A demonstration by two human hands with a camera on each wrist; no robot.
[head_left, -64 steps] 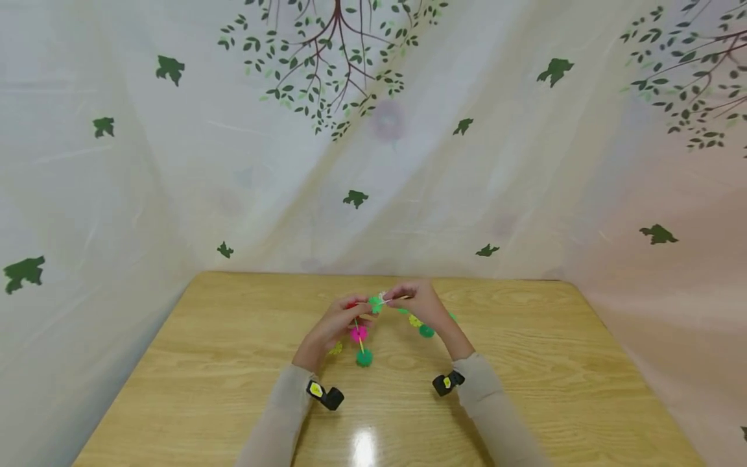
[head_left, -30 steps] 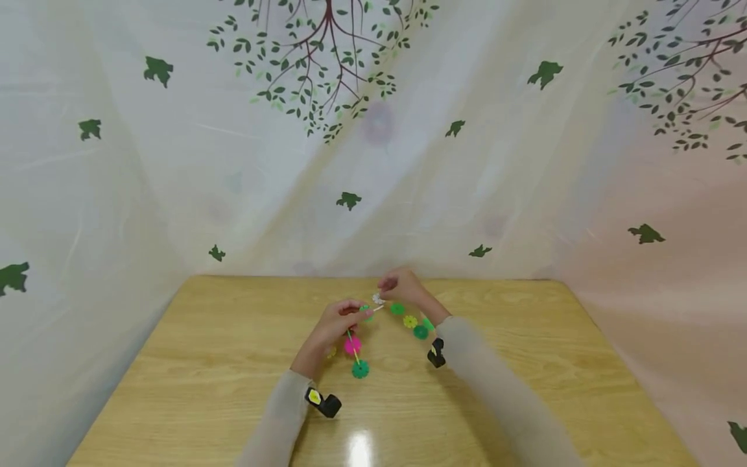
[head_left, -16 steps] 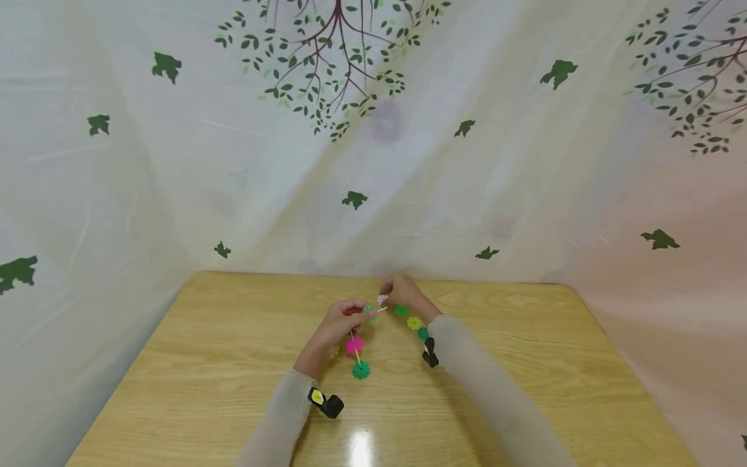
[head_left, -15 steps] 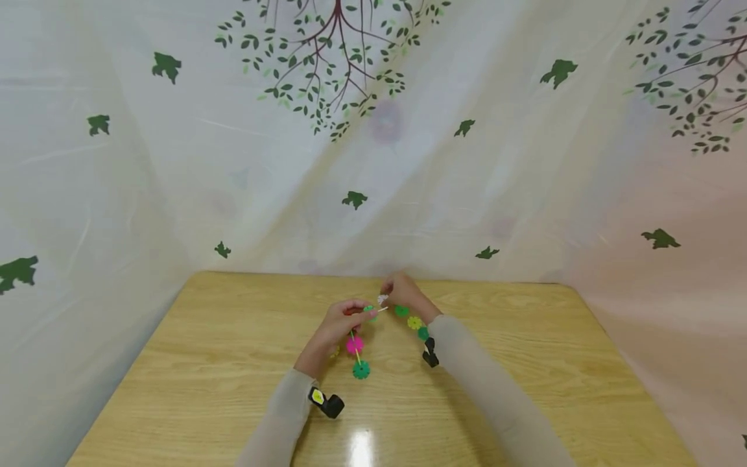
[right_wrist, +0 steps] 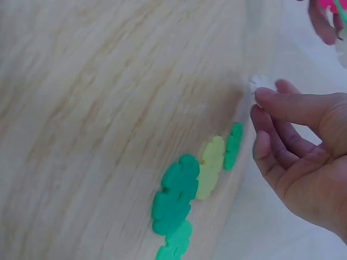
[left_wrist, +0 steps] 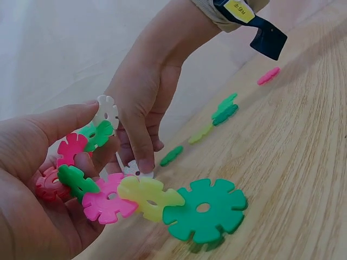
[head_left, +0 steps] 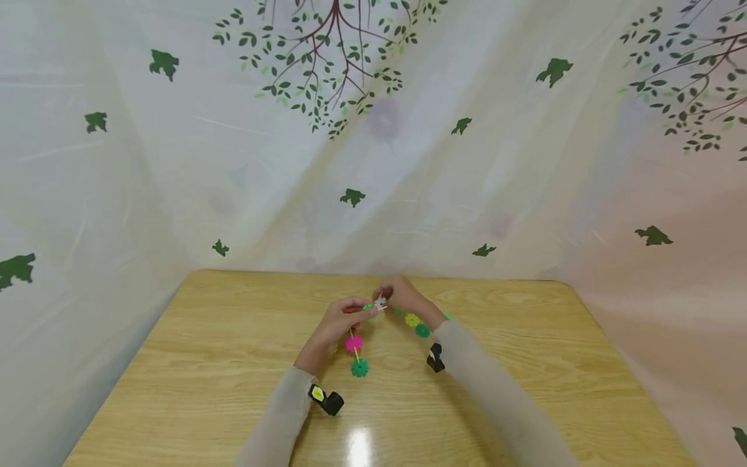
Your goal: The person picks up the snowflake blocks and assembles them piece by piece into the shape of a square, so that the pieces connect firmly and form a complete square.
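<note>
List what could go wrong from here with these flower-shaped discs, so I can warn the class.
The white disc is only pinched near its edge by the right hand, so it might slip and drop.

The linked chain sticks out past the left hand; a hard push could pop some of it apart.

The loose discs on the table lie near the right hand, which may knock them.
</note>
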